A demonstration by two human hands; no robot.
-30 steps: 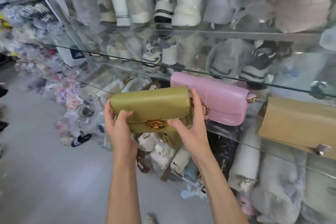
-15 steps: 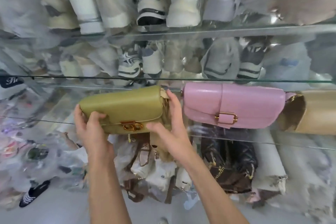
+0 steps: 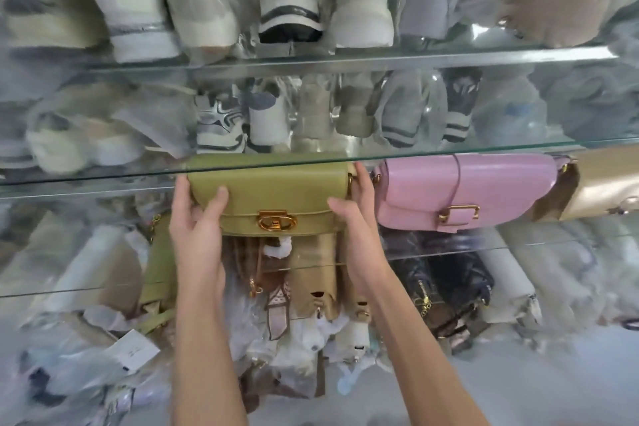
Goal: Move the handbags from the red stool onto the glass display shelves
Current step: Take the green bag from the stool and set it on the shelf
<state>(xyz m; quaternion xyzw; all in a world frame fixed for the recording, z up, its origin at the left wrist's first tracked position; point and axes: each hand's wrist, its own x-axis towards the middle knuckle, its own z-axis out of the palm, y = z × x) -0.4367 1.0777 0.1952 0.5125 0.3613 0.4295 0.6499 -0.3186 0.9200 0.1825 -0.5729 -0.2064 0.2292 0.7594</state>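
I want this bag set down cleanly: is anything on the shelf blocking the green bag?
Nothing visible does. The green bag goes in left of the pink bag, with a narrow gap between them.

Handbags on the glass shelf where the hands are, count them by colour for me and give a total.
Green: 1, the green handbag, gripped by the left hand and right hand
Pink: 1, the pink handbag
Tan-gold: 1, the tan-gold handbag, cut off at the frame edge
Total: 3
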